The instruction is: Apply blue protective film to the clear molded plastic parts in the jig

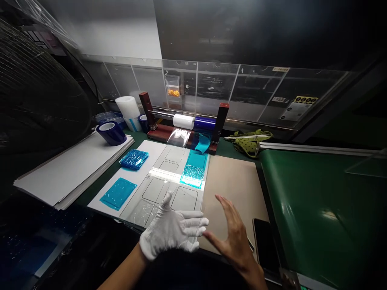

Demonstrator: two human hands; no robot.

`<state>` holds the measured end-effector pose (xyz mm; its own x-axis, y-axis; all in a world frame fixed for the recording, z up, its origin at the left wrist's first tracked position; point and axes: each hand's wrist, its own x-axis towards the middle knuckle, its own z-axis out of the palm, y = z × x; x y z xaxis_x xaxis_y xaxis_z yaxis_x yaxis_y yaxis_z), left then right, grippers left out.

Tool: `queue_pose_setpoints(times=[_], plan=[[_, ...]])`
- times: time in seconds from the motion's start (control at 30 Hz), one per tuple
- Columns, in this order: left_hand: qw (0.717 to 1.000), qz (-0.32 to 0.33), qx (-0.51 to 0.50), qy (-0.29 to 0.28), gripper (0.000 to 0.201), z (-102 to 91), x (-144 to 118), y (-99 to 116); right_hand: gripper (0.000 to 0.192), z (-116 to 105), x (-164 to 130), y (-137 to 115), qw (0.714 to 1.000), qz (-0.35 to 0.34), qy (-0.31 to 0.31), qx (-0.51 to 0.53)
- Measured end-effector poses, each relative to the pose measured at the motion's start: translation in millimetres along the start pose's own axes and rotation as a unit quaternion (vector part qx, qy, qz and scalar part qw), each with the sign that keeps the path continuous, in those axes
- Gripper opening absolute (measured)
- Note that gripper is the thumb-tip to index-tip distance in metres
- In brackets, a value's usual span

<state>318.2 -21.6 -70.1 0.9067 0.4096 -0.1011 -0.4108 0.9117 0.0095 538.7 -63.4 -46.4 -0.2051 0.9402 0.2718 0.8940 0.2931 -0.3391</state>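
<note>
Left hand (171, 231), white-gloved, fingers spread flat, pins near corner of clear panel (165, 185), likely to steady it. Right hand (234, 237) bare, grip apart, hovers at panel's 3 o'clock over tan sheet (238, 181). Blue film pieces (133, 159) at panel's 10 o'clock. Tape dispenser (187, 123) at 12. Dark green worktop (317, 209), dim room.

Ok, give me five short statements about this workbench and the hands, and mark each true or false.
1. The left hand wears a white glove. True.
2. The right hand is gloved too. False: it is bare.
3. A phone lies near the right hand. True.
4. The tape roll on the white sheets is red. False: it is dark blue.
5. The right hand grips the phone. False: its fingers are spread, holding nothing.
</note>
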Motion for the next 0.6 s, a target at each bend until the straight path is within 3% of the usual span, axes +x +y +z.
queue_pose_setpoints(times=[0.1,0.17,0.43,0.6], plan=[[1.000,0.005,-0.015,-0.001,0.108,-4.5,-6.2,3.9,0.107,0.0,19.8,-41.8,0.996,-0.074,-0.047,-0.027],[1.000,0.012,-0.020,-0.006,0.105,-7.4,-11.7,8.0,0.112,9.5,28.6,-57.1,0.991,-0.103,-0.072,-0.039],[0.994,0.053,-0.095,-0.031,0.094,-26.4,-33.8,27.3,0.102,53.9,45.9,-83.3,0.983,-0.141,-0.097,-0.063],[0.989,0.065,-0.134,-0.018,0.078,-54.9,-57.6,33.9,0.100,80.3,61.7,-91.4,0.985,-0.132,-0.083,-0.075]])
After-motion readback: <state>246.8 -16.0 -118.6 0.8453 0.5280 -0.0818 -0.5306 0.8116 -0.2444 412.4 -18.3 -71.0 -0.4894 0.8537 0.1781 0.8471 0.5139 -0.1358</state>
